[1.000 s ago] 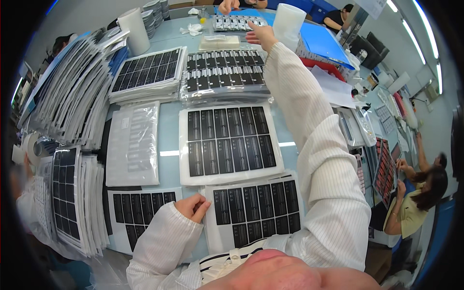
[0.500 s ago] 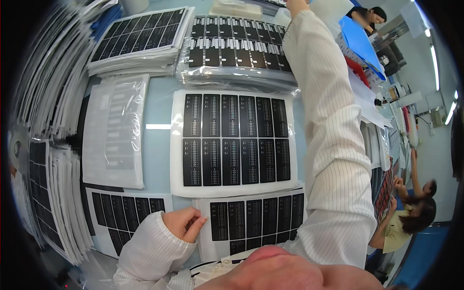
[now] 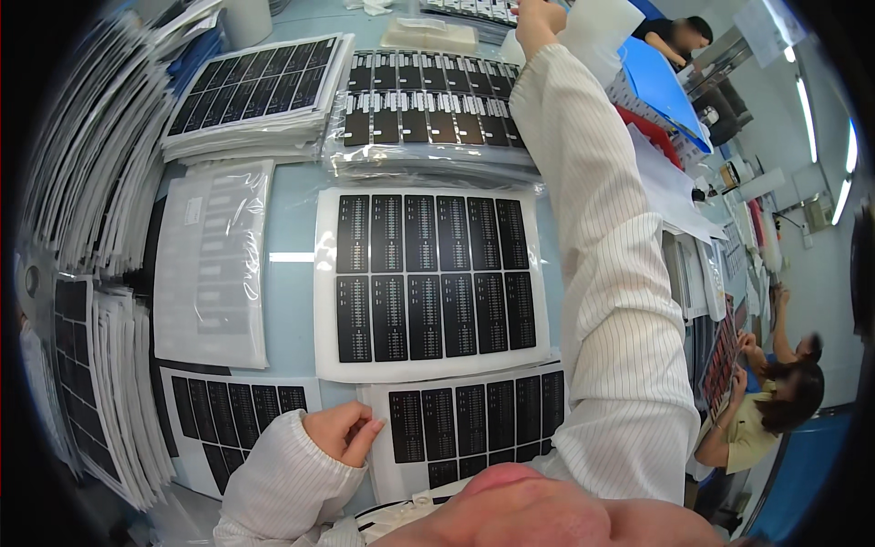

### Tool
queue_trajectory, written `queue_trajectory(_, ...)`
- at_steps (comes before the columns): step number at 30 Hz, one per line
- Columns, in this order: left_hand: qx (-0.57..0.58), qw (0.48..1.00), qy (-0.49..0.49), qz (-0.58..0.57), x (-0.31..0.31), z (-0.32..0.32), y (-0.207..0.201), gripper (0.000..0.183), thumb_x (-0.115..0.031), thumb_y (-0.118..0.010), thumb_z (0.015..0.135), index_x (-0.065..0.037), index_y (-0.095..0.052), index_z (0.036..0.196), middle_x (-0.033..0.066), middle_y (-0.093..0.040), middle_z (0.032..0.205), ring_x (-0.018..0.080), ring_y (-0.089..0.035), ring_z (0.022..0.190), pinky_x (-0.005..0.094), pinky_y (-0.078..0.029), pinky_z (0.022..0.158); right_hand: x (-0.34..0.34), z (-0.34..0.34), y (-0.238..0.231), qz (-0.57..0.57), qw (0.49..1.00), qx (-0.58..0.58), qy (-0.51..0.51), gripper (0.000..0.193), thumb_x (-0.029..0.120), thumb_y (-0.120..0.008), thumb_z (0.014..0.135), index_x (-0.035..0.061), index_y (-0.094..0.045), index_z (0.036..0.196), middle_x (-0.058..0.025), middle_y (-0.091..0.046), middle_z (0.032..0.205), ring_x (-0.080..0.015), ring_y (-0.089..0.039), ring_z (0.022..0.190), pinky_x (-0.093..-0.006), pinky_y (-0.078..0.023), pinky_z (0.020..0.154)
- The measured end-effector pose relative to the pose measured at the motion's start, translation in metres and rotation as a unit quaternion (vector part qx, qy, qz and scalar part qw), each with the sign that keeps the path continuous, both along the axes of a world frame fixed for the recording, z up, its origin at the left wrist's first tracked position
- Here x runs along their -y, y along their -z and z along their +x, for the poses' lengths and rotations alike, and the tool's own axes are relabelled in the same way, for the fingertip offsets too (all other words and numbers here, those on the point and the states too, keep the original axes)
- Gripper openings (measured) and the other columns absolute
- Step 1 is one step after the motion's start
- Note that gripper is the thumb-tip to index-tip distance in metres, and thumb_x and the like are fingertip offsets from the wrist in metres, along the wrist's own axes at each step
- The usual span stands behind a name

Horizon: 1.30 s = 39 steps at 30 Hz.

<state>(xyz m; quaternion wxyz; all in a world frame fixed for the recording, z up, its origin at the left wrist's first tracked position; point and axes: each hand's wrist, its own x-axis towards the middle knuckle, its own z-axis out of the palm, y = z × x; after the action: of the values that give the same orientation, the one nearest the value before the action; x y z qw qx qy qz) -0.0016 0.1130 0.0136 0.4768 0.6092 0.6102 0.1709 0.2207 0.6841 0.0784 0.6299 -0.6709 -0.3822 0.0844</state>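
Observation:
My left hand [image 3: 344, 432] rests low on the table with its fingers curled; nothing shows in them. Its fingertips are at the left edge of a white sheet with black panels [image 3: 470, 419]. My right arm stretches far forward, and my right hand [image 3: 540, 22] is at the top rim of the picture, its fingers partly cut off. Beside it at the far edge lies a sheet of small dark and white pieces [image 3: 469, 9]. Between my arms, a white stack topped by a sheet of black printed panels [image 3: 436, 273] lies flat.
A plastic-wrapped stack of panel sheets [image 3: 428, 118] and another stack [image 3: 255, 87] stand behind. Left are a white bagged pack [image 3: 211, 264] and tall piles of sheets [image 3: 100, 146]. A blue folder [image 3: 663, 91] is at right. Co-workers [image 3: 743, 424] sit beyond it.
The view has tilted, so the table appears slightly lower and more of its far end shows. My right hand stays stretched far forward; my left hand keeps its place by the sheet.

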Motion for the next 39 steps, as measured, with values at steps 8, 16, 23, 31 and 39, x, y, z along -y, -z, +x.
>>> queue_trajectory(8,-0.009,1.0,-0.006,0.003,0.004,0.0,0.002,0.018,-0.019,-0.061,0.087,0.0,-0.06,0.085,0.0105,-0.06,0.061,0.0193,-0.059,0.053,0.0293,-0.047,0.052,0.047,0.001,0.006,-0.056,0.954,-0.17,-0.239,0.018,0.016,-0.06,0.084,-0.0011,-0.061,0.087,-0.0101,-0.068,0.073,-0.0161,-0.064,0.061,-0.0264,-0.044,0.046)
queue_trajectory(16,0.014,0.999,-0.047,0.019,0.01,-0.004,0.001,0.017,-0.017,-0.061,0.087,-0.001,-0.058,0.082,0.0049,-0.057,0.059,0.0121,-0.055,0.051,0.0248,-0.045,0.051,0.157,-0.031,-0.034,-0.092,0.892,-0.08,-0.435,0.018,0.014,-0.061,0.081,-0.003,-0.064,0.081,-0.0096,-0.067,0.076,-0.0144,-0.06,0.058,-0.0255,-0.046,0.05)
queue_trajectory(23,0.118,0.912,-0.246,0.306,0.009,-0.007,0.014,0.065,-0.021,-0.079,0.069,-0.004,-0.046,0.121,0.0053,-0.05,0.101,0.0115,-0.049,0.079,0.024,-0.042,0.056,0.355,-0.034,-0.028,-0.283,0.631,-0.009,-0.722,0.02,0.022,-0.064,0.084,0.0027,-0.063,0.089,-0.0063,-0.066,0.081,-0.009,-0.058,0.058,-0.0219,-0.045,0.052)
queue_trajectory(31,-0.093,0.852,-0.089,0.508,0.01,-0.009,-0.002,0.061,-0.009,-0.08,0.053,-0.003,-0.058,0.109,0.0113,-0.053,0.103,0.0271,-0.051,0.093,0.0356,-0.042,0.084,0.463,-0.024,-0.005,-0.368,0.587,-0.057,-0.719,0.019,0.014,-0.059,0.089,-0.0006,-0.061,0.101,-0.0043,-0.064,0.079,-0.007,-0.057,0.056,-0.0186,-0.044,0.051)
queue_trajectory(39,-0.228,0.79,-0.053,0.567,0.021,0.006,-0.056,0.045,-0.022,-0.078,0.057,-0.008,-0.064,0.098,0.0038,-0.058,0.09,0.0215,-0.053,0.086,0.045,-0.024,0.101,0.502,-0.002,-0.01,-0.27,0.625,-0.181,-0.71,0.017,0.015,-0.057,0.09,0.0008,-0.06,0.097,-0.0041,-0.065,0.079,-0.006,-0.057,0.057,-0.0173,-0.042,0.05)
